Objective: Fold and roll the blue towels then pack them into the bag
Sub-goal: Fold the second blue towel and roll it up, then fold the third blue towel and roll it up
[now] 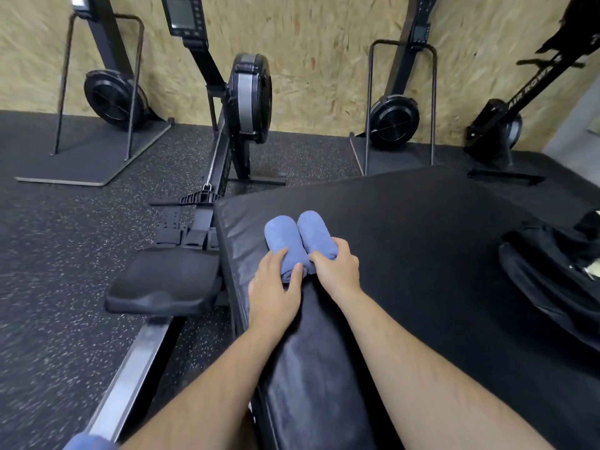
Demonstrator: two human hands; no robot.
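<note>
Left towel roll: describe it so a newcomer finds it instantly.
On the big black padded mat, near its left edge, two rolled blue towels lie side by side. The left towel roll is the one nearer the rowing machine seat, gripped by the left hand; the right hand grips the other roll.

- Wall — pale chipboard panels across the back.
- Floor — black rubber, flecked white.
- Rower at centre, its monitor up high, its seat on a steel rail.
- Left fan machine and right fan machine stand by the wall.
- Black padded bench in front, just beside the seat.
</note>
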